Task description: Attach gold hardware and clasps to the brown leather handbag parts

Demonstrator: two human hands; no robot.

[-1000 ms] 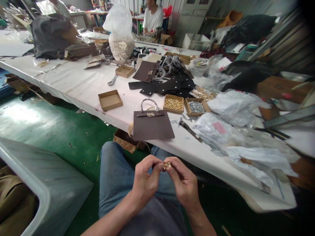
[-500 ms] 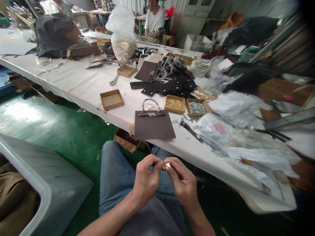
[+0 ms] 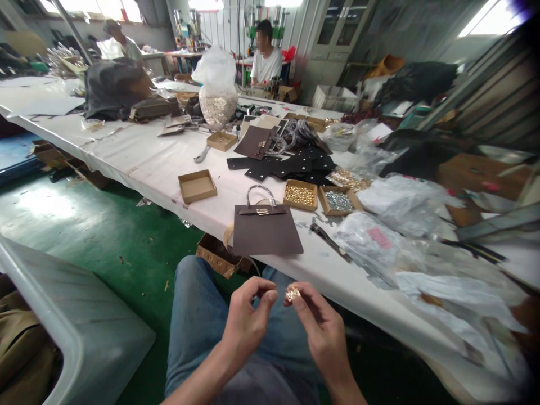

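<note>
1 long table (image 3: pixel 147 169), white cover. Dark brown handbag (image 3: pixel 268 233) at its near edge, handle pointing away. Just right of the handle: 2 cardboard trays (image 3: pixel 300 204), 1 with gold bits (image 3: pixel 300 194), 1 with silver bits (image 3: pixel 337 200). Left hand (image 3: pixel 248 315): thumb and index drawn together, can't tell if they hold anything. Right hand (image 3: pixel 323 326): pinching small gold metal piece (image 3: pixel 292 293) over the lap, near left fingertips.

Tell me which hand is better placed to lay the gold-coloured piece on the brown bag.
Probably the right hand: it pinches the gold-coloured piece, while the left hand is apart from it. The brown bag lies ahead of both, so the grip decides.
</note>
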